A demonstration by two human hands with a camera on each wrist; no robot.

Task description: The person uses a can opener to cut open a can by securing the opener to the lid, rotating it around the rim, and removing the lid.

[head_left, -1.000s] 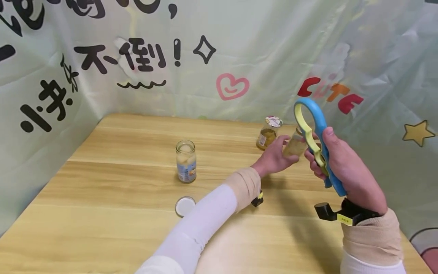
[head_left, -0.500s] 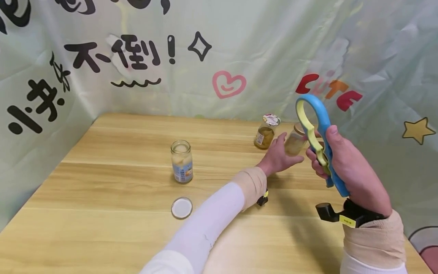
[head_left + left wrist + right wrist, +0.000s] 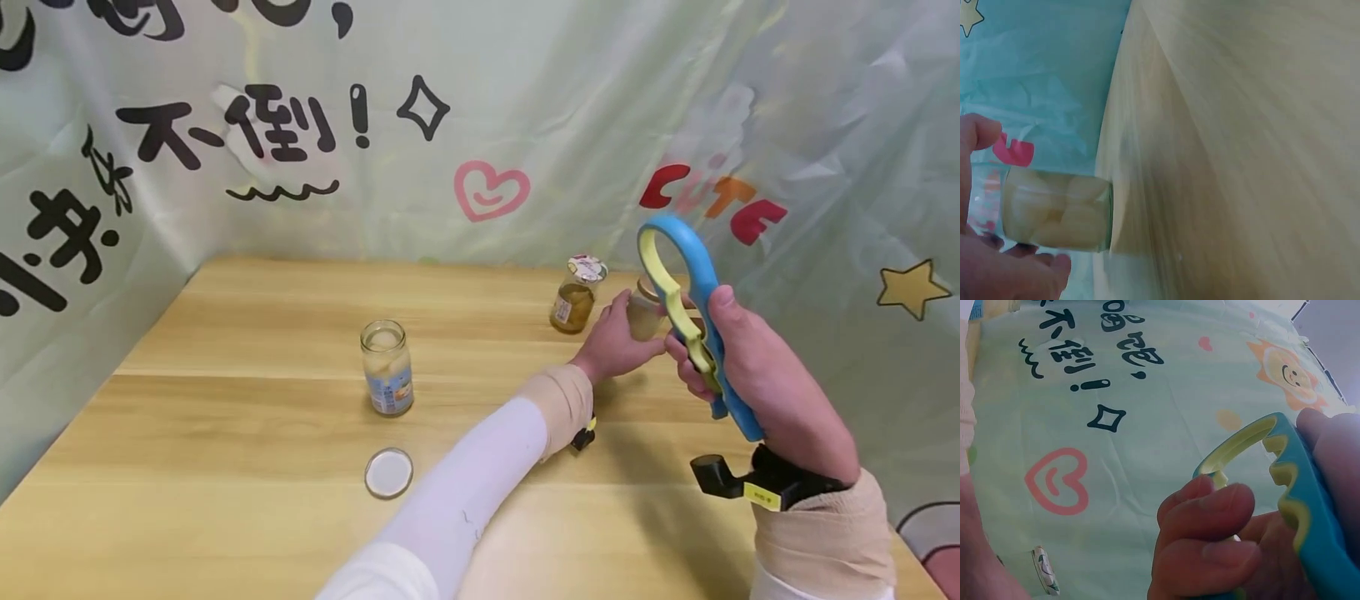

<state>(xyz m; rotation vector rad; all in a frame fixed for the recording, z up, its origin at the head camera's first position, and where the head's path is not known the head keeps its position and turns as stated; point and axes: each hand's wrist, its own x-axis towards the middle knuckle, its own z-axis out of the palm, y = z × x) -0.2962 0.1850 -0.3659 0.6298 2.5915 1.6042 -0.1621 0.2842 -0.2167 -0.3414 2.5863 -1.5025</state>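
Note:
My left hand (image 3: 618, 343) is spread around a lidded glass jar (image 3: 643, 318) of pale contents, which stands on the table. In the left wrist view the thumb (image 3: 986, 132) is apart from this jar (image 3: 1057, 211), while the other fingers lie close along its opposite side; whether they touch it I cannot tell. My right hand (image 3: 731, 358) holds up a blue and yellow jar opener (image 3: 697, 287), its fingers curled round the handles; the opener (image 3: 1310, 512) also shows in the right wrist view. The opener and right hand partly cover the jar.
Behind my left hand stands a second jar (image 3: 573, 308) with a patterned lid. Farther left is an uncovered jar (image 3: 387, 375) with a blue label, and a loose lid (image 3: 388, 473) lies in front of it. A printed cloth (image 3: 585, 100) hangs along the table's back edge.
My left hand has moved slightly right and farther in around the pale jar. The right hand keeps the jar opener raised. The head view has turned a little, shifting the scene.

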